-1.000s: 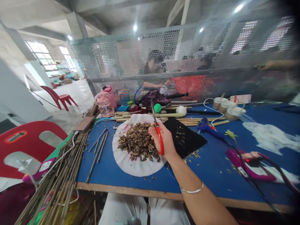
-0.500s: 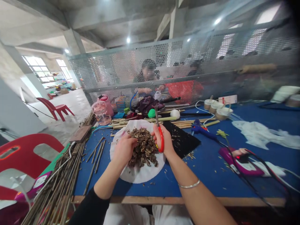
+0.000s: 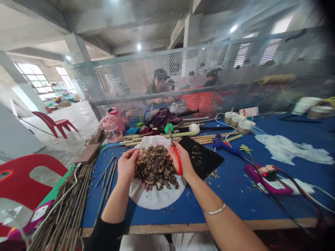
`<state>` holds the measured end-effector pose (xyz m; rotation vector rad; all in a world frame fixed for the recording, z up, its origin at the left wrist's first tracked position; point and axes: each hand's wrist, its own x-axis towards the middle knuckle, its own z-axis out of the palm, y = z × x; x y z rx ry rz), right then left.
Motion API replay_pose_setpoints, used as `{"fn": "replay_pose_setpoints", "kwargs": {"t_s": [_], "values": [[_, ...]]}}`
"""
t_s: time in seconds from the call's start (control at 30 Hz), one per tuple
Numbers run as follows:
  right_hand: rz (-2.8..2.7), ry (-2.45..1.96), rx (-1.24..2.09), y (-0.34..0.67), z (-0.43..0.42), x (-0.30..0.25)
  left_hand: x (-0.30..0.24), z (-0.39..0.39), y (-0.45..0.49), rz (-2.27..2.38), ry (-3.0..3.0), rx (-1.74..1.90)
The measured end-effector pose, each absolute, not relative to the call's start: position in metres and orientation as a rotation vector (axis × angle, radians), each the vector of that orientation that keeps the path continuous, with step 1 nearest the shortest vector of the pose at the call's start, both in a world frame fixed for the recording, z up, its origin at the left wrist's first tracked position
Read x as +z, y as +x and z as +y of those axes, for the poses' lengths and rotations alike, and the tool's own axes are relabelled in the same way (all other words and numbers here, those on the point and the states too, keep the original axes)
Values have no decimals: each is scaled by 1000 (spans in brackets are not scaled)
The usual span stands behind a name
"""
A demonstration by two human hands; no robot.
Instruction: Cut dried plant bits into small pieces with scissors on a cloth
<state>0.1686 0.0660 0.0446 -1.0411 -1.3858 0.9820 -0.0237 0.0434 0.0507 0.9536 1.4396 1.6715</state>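
Note:
Red-handled scissors (image 3: 178, 161) are held in my right hand (image 3: 185, 158), with their blades pointing up and away. That hand is at the right edge of a heap of dry brown leaf-like pieces (image 3: 157, 169). The heap lies on a round white cloth (image 3: 155, 201) spread over the blue table. My left hand (image 3: 126, 166) is raised at the heap's left side, thumb and fingertips pinched together. Whatever is between those fingertips is too small to make out. A black sheet (image 3: 202, 158) with scattered bits on it lies just right of my right hand.
Long thin sticks (image 3: 69, 195) line the table's left side, with short dark sticks (image 3: 111, 176) nearby. Behind the cloth are a pink jug (image 3: 117, 120), balls and bamboo rods. A blue glue gun (image 3: 226, 148), a purple power strip (image 3: 272, 181) with cords and white plastic (image 3: 288, 148) are rightward.
My left hand has drawn back left from the heap and lifted, its fingertips now pinched. The scissors stay in my right hand, tilted slightly more to the left. The heap looks more spread out.

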Motion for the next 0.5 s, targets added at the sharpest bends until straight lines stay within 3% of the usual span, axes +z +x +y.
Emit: {"fn": "replay_pose_setpoints", "kwargs": {"t_s": [0.1, 0.3, 0.37, 0.5], "values": [[-1349, -1034, 1115, 167, 54, 52, 57, 24, -37, 1445, 872, 1713], [-1216, -971, 1259, 173, 18, 65, 70, -31, -88, 2611, 1192, 1884], [-1172, -991, 1342, 175, 8, 68, 62, -30, -91, 2652, 1435, 1692], [-1224, -987, 1680, 184, -9, 75, 36, -9, -71, 2118, 1819, 986]]}}
